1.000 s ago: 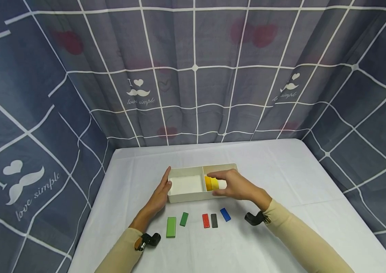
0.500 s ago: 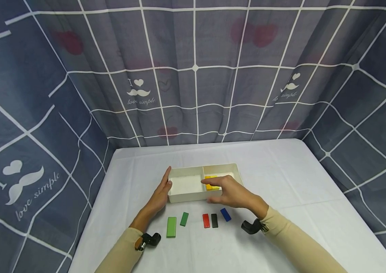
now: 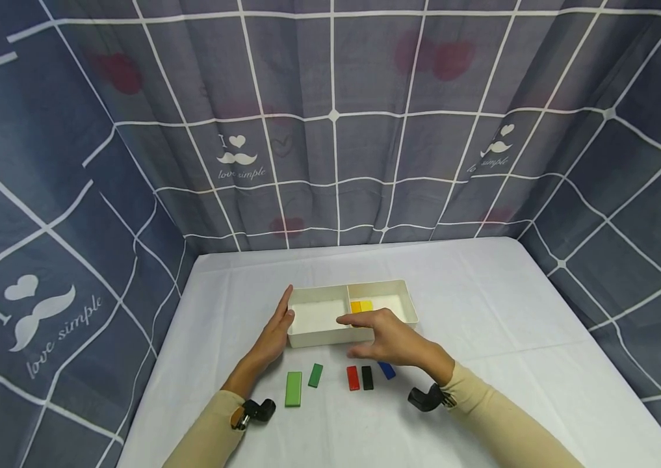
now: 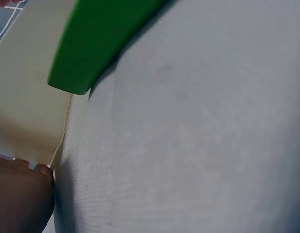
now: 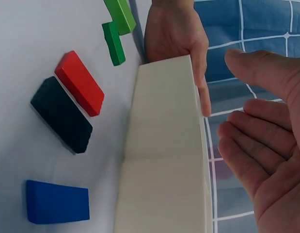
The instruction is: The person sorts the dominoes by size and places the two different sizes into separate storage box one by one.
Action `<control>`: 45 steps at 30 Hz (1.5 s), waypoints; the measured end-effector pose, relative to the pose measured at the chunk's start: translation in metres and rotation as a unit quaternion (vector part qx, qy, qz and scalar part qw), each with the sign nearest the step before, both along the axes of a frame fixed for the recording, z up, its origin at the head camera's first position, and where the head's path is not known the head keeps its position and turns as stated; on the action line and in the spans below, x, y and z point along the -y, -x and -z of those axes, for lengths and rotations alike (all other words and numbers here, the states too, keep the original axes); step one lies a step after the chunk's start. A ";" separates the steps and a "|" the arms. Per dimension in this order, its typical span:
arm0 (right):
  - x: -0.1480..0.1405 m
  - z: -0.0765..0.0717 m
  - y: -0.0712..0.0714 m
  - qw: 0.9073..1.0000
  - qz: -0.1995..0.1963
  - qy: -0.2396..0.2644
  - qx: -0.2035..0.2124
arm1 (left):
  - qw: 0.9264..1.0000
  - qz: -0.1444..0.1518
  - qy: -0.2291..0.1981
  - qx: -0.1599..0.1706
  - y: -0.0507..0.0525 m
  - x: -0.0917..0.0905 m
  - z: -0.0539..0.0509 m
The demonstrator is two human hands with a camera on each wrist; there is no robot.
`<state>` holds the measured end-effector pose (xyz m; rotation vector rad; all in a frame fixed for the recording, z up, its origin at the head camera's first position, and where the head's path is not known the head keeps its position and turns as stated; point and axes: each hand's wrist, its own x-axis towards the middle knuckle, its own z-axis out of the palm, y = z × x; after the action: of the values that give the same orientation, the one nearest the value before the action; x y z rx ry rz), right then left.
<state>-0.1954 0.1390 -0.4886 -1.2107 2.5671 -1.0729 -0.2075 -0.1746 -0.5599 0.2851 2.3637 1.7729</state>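
Note:
A cream two-compartment box (image 3: 324,337) sits on the table. My left hand (image 3: 272,335) rests along its left end, fingers straight. Inside the right compartment, against the divider, lie an orange-yellow block (image 3: 355,307) and a brighter yellow block (image 3: 366,305), partly hidden by my right hand (image 3: 391,337). That hand hovers over the box's front wall, thumb and fingers spread; its palm shows nothing held in the right wrist view. In front of the box lie a light green block (image 3: 293,389), a dark green block (image 3: 315,375), a red block (image 3: 353,378), a black block (image 3: 368,377) and a blue block (image 3: 387,370).
A white cloth covers the table (image 3: 459,279). Dark checked curtains (image 3: 365,149) hang behind it and along both sides. A small black wrist camera (image 3: 424,399) sits at the right wrist, another wrist camera (image 3: 260,410) at the left.
My right hand has drawn back from around the yellow blocks, toward me and slightly left, leaving them in the right compartment. The left hand has stayed at the box's end.

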 end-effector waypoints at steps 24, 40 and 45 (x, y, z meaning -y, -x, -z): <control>0.032 0.018 -0.015 0.998 -0.060 -0.006 -0.008 | 1.000 0.004 -0.006 0.004 -0.001 0.000 0.000; 0.050 0.029 -0.022 0.997 -0.078 -0.007 -0.016 | 1.000 0.003 -0.009 0.001 -0.001 0.000 -0.001; 0.055 0.035 -0.023 0.996 -0.078 -0.018 -0.030 | 1.000 0.005 -0.011 0.000 0.000 0.000 0.000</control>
<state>-0.1720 0.0837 -0.5235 -1.4279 2.4729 -0.9669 -0.2076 -0.1746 -0.5596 0.3000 2.3405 1.7957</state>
